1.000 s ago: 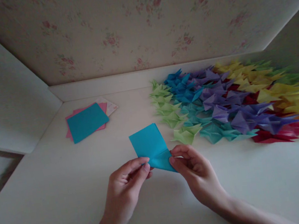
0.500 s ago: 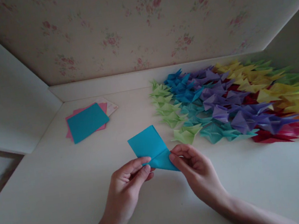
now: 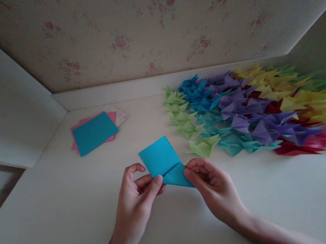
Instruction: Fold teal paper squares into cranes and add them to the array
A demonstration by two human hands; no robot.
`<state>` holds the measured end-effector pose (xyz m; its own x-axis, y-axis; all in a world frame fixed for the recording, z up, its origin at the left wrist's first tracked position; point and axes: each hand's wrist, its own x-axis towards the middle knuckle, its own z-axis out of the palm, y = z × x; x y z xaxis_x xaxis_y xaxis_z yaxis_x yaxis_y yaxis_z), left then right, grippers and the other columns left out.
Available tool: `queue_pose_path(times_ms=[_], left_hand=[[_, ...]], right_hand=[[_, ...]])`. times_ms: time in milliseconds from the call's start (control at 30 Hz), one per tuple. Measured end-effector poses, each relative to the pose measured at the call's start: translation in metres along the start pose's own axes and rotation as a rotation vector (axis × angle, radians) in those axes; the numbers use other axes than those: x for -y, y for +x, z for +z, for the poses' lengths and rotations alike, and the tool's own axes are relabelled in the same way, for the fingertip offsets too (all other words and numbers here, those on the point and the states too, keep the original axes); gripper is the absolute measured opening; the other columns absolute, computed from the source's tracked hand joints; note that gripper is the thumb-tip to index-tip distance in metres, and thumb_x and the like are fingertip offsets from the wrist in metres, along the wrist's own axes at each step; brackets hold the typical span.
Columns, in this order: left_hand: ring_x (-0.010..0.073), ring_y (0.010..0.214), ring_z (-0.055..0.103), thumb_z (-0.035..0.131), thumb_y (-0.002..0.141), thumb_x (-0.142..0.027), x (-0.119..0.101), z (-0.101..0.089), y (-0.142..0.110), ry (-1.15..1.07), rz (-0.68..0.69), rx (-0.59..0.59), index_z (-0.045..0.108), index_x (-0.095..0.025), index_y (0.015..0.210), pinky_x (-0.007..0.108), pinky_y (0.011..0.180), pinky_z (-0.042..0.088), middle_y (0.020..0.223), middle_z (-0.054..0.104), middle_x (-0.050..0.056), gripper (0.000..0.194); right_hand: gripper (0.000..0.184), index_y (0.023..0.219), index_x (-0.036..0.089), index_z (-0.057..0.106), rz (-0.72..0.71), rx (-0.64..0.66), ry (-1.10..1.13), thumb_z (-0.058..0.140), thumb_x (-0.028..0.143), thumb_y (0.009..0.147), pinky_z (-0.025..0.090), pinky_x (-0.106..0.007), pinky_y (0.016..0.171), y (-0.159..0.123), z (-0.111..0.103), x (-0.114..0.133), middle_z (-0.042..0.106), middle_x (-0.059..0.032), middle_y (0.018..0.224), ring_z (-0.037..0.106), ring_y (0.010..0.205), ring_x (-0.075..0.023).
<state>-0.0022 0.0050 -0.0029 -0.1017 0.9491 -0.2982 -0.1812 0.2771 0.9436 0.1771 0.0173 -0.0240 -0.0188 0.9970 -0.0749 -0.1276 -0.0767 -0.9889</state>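
Note:
A partly folded sheet of blue origami paper [image 3: 160,156] is held between my two hands above the white table. A crease or fold edge crosses it near its lower part. My left hand [image 3: 139,193] pinches the lower left edge, thumb on top, with the index finger lifted and curled off the paper. At the lower right corner, my right hand [image 3: 214,183] grips the sheet between thumb and bent fingers. Parts of the fingers under the paper are hidden.
To the left lies a stack of paper sheets [image 3: 95,133], blue on top with pink beneath. Many folded paper cranes [image 3: 239,108] in green, blue, purple, yellow and red crowd the right side. A flowered wall [image 3: 138,29] stands behind the table [image 3: 73,214].
My left index finger has lifted off the paper and curled back, while the thumb stays on the edge. The fold line shows more darkly. My right hand has barely moved.

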Motion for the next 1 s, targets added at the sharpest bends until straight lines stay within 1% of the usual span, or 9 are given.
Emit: queue_pose_path(times_ms=[100, 200, 233, 300, 367, 500, 700, 867, 1000], left_hand=[[0.0162, 0.078, 0.075, 0.078, 0.079, -0.03, -0.0007, 0.0011, 0.0017, 0.021, -0.038, -0.028, 0.042, -0.024, 0.114, 0.025, 0.075, 0.059, 0.081, 0.079, 0.0, 0.051], [0.0186, 0.083, 0.075, 0.076, 0.08, -0.033, -0.0007, 0.0, 0.0024, 0.091, -0.061, 0.051, 0.05, -0.022, 0.121, 0.027, 0.078, 0.058, 0.089, 0.08, 0.003, 0.049], [0.0195, 0.083, 0.075, 0.075, 0.081, -0.035, -0.0004, -0.0007, 0.0025, 0.135, -0.06, 0.087, 0.057, -0.021, 0.116, 0.026, 0.078, 0.058, 0.09, 0.08, 0.004, 0.042], [0.0212, 0.081, 0.075, 0.073, 0.082, -0.038, 0.0003, -0.0023, 0.0023, 0.243, -0.056, 0.142, 0.069, -0.017, 0.093, 0.025, 0.075, 0.057, 0.086, 0.08, 0.006, 0.023], [0.0224, 0.078, 0.075, 0.07, 0.083, -0.041, 0.0009, -0.0036, 0.0019, 0.337, -0.071, 0.153, 0.073, -0.017, 0.077, 0.025, 0.071, 0.057, 0.079, 0.08, 0.007, 0.026], [0.0221, 0.076, 0.075, 0.068, 0.084, -0.043, 0.0002, -0.0045, 0.001, 0.376, -0.089, 0.124, 0.076, -0.018, 0.077, 0.024, 0.069, 0.057, 0.077, 0.08, 0.005, 0.027], [0.0215, 0.071, 0.075, 0.068, 0.083, -0.042, -0.0034, -0.0024, -0.0009, 0.435, -0.024, 0.098, 0.075, -0.018, 0.071, 0.022, 0.064, 0.056, 0.071, 0.08, 0.004, 0.027], [0.0226, 0.07, 0.076, 0.066, 0.085, -0.042, -0.0047, -0.0007, -0.0024, 0.487, -0.024, 0.146, 0.076, -0.018, 0.07, 0.022, 0.063, 0.056, 0.071, 0.08, 0.006, 0.03], [0.0226, 0.066, 0.076, 0.065, 0.085, -0.043, -0.0017, -0.0005, -0.0044, 0.527, 0.019, 0.131, 0.075, -0.018, 0.067, 0.023, 0.059, 0.055, 0.067, 0.079, 0.005, 0.033]], right_hand=[[0.013, 0.087, 0.02, 0.063, -0.008, 0.014, -0.009, 0.07, 0.031, 0.086, 0.049, -0.019, 0.061, -0.0011, -0.0007, -0.0005, 0.066, -0.0002, 0.078, 0.061, 0.069, -0.0118], [0.011, 0.089, 0.021, 0.062, -0.021, 0.007, -0.013, 0.069, 0.03, 0.088, 0.05, -0.018, 0.062, -0.0007, -0.0011, -0.001, 0.066, 0.0005, 0.078, 0.062, 0.07, -0.0113], [0.011, 0.089, 0.022, 0.062, -0.024, 0.009, -0.015, 0.068, 0.03, 0.088, 0.05, -0.018, 0.062, -0.0004, -0.0011, -0.0012, 0.066, 0.0006, 0.079, 0.062, 0.07, -0.0112], [0.01, 0.089, 0.022, 0.062, -0.029, 0.02, -0.021, 0.068, 0.029, 0.089, 0.05, -0.018, 0.063, 0.0, -0.0009, -0.0016, 0.066, 0.0006, 0.08, 0.062, 0.071, -0.0113], [0.009, 0.09, 0.022, 0.062, -0.027, 0.032, -0.026, 0.067, 0.029, 0.089, 0.05, -0.019, 0.065, -0.0002, -0.0008, -0.0021, 0.067, 0.0003, 0.081, 0.063, 0.073, -0.0119], [0.009, 0.092, 0.022, 0.061, -0.015, 0.051, -0.039, 0.066, 0.029, 0.089, 0.05, -0.019, 0.065, -0.0015, -0.0009, -0.0026, 0.066, 0.0002, 0.082, 0.063, 0.074, -0.012], [0.009, 0.092, 0.022, 0.061, -0.009, 0.059, -0.033, 0.065, 0.03, 0.09, 0.048, -0.018, 0.063, -0.001, -0.0001, -0.0021, 0.064, 0.0007, 0.081, 0.061, 0.072, -0.0112], [0.011, 0.089, 0.021, 0.061, -0.015, 0.033, -0.058, 0.066, 0.031, 0.089, 0.048, -0.019, 0.063, 0.0012, -0.0001, -0.0012, 0.064, 0.0007, 0.079, 0.06, 0.071, -0.0113], [0.012, 0.087, 0.02, 0.063, -0.014, 0.032, -0.078, 0.067, 0.032, 0.088, 0.048, -0.019, 0.061, 0.0008, -0.001, 0.0005, 0.065, -0.0001, 0.078, 0.06, 0.069, -0.0118]])
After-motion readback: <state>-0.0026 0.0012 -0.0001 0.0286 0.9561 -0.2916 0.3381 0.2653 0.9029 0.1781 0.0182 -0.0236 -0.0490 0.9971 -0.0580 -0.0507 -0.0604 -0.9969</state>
